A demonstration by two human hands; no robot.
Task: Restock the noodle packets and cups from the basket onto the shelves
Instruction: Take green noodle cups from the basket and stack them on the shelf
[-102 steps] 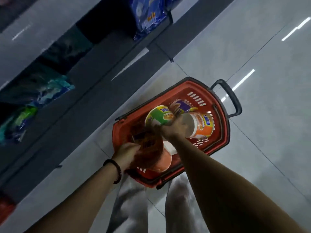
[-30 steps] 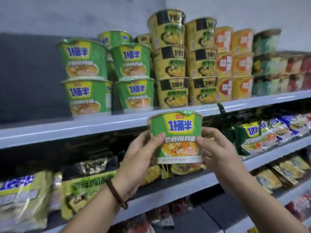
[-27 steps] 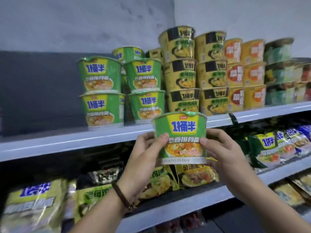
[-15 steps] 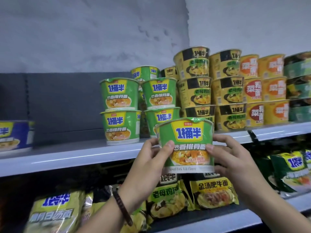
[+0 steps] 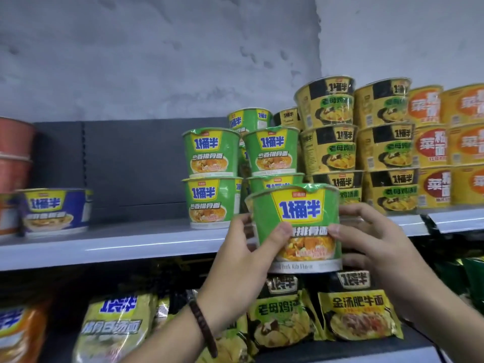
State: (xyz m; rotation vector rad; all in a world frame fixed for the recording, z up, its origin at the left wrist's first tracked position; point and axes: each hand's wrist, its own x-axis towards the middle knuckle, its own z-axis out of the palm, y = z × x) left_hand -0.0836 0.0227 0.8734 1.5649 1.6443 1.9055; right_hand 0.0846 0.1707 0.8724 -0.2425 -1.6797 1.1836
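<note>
Raised since a second ago: green cup (image 5: 298, 208), whose rim then sat level with the front edge of the upper shelf (image 5: 125, 242); its top half now overlaps the cups stacked behind it.

Left hand (image 5: 243, 263): grips the cup's left side, thumb curled across the front label, fingers wrapped round the back. Dark bracelet (image 5: 203, 326) on the wrist.

Right hand (image 5: 374, 244): grips the cup's right side, thumb on the label tip to tip with the left thumb, fingers curled behind the cup and under its base.

Cup: upright, label toward the camera, held between both hands in front of the upper shelf, base below the shelf's edge.

Upper shelf, beyond the hands: green stacks (image 5: 211, 176) of the same print, two high, one directly behind the held cup and one just left of the left hand. Above and right of the right hand, yellow cups (image 5: 337, 148) three high, then orange cups (image 5: 433, 150) three high. Well left of the left hand, one blue cup (image 5: 56, 210), with red cups (image 5: 14, 150) at the frame's edge.

Lower shelf (image 5: 408, 345), beneath the hands: packets (image 5: 358, 315) in yellow-green wrap, faces forward, directly below the cup and the right hand; paler ones left of the left wrist.
</note>
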